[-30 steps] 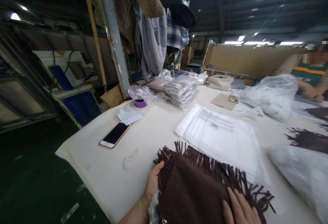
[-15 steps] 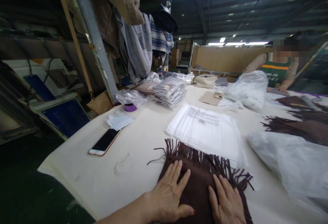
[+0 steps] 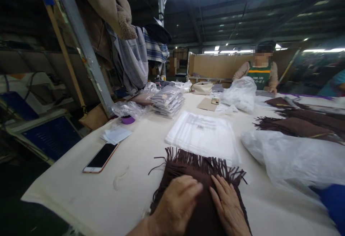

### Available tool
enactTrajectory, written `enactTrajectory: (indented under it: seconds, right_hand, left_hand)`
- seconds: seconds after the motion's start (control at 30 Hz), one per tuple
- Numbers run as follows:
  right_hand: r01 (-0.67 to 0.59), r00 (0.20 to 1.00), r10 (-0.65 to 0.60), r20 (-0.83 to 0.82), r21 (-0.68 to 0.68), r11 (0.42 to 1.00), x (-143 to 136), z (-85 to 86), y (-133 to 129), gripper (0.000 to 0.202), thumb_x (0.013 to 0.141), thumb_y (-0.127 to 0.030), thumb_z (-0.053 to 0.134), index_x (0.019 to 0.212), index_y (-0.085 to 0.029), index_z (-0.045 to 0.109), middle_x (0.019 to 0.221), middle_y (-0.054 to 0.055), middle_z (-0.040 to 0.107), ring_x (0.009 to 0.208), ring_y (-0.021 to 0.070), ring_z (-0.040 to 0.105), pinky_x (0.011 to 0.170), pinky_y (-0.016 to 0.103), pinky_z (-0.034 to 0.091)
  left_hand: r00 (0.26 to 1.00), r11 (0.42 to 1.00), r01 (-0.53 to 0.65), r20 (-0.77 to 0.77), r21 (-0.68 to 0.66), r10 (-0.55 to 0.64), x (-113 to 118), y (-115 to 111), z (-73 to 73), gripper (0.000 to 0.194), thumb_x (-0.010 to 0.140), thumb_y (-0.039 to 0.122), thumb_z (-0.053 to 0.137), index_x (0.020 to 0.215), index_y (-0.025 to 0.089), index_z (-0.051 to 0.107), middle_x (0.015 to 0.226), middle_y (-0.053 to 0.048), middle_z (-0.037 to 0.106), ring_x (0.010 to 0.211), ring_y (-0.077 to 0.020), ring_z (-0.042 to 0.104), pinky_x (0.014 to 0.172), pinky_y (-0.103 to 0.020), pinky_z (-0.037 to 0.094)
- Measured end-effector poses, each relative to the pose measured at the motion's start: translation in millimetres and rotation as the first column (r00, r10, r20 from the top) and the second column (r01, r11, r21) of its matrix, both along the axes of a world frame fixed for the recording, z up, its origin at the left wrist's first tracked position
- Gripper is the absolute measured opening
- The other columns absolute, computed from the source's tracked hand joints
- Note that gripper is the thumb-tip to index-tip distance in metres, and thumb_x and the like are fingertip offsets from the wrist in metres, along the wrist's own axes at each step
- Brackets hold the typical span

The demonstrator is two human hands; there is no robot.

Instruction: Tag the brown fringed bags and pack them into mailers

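Note:
A dark brown fringed scarf [image 3: 201, 207] lies folded in front of me, its fringe pointing away towards a stack of clear plastic bags. My right hand [image 3: 228, 202] rests flat on the scarf's right side, fingers stretched out. Over its left side, my left hand [image 3: 176, 200] is bent at the knuckles with the fingers curled; motion smears the fingertips, so I cannot make out whether they grip any fabric. The stack of flat plastic bags [image 3: 201, 133], with printed text and a barcode, lies just beyond the fringe.
A smartphone [image 3: 101, 158] and pale papers [image 3: 117, 134] lie left on the white table [image 3: 67, 164]. Packed bags [image 3: 167, 101] are piled behind. More brown scarves [image 3: 296, 126] and a big plastic bag [image 3: 293, 153] occupy the right. A co-worker [image 3: 260, 74] in a green apron stands across the table.
My left hand has gone from lying flat to curled and blurred. My right hand stays flat on the scarf. The view has turned right, showing more of the co-worker.

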State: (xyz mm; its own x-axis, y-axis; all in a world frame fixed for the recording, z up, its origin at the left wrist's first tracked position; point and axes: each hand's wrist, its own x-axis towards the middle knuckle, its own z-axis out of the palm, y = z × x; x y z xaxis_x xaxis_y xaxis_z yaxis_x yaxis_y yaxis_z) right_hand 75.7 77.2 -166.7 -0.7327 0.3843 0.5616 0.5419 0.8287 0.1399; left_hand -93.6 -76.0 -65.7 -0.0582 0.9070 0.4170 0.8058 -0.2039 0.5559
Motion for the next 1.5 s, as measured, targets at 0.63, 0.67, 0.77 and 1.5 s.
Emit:
enactTrajectory:
  seconds: [0.63,0.67,0.77,1.5]
  right_hand:
    - [-0.026,0.987,0.015,-0.161,-0.071,0.997,-5,18.0,-9,0.045,0.094,-0.04,0.029,0.125,-0.013,0.047,0.122,0.013,0.059,0.118,0.0246,0.05,0.103,0.043,0.03]
    - [-0.033,0.988,0.021,-0.156,-0.073,0.997,-4,19.0,-9,0.045,0.094,-0.039,0.029,0.125,-0.013,0.047,0.122,0.013,0.059,0.117,0.0248,0.05,0.103,0.043,0.03]
    - [-0.051,0.992,0.044,-0.118,-0.055,0.997,-1,16.6,-8,0.042,0.094,-0.037,0.029,0.124,-0.014,0.05,0.122,0.011,0.06,0.119,0.0254,0.049,0.104,0.045,0.029]
    - [-0.069,0.987,0.054,-0.149,-0.097,0.993,0,-1.3,-4,0.05,0.093,-0.037,0.027,0.134,-0.01,0.038,0.124,0.016,0.057,0.12,0.0285,0.047,0.105,0.049,0.03]
  left_hand:
    - [0.778,0.688,-0.418,0.157,-0.594,0.608,-39,-19,-7.5,0.016,0.067,0.004,0.043,0.07,0.02,0.045,0.062,0.005,0.045,0.064,-0.0144,0.049,0.062,-0.026,0.035]
    - [0.792,0.693,-0.404,0.151,-0.597,0.592,-36,-16,-6.2,0.018,0.067,0.002,0.042,0.068,0.02,0.045,0.061,0.005,0.046,0.065,-0.0147,0.05,0.063,-0.026,0.035]
    - [0.809,0.701,-0.376,0.154,-0.606,0.567,-22,-7,-2.8,0.02,0.067,0.001,0.041,0.07,0.02,0.049,0.062,0.003,0.05,0.071,-0.0165,0.054,0.066,-0.026,0.037]
    - [0.859,0.729,-0.443,-0.014,-0.522,0.512,-67,-55,-3.8,0.051,0.059,0.0,0.035,0.101,0.019,0.056,0.109,-0.006,0.056,0.108,-0.0215,0.049,0.094,-0.039,0.042]
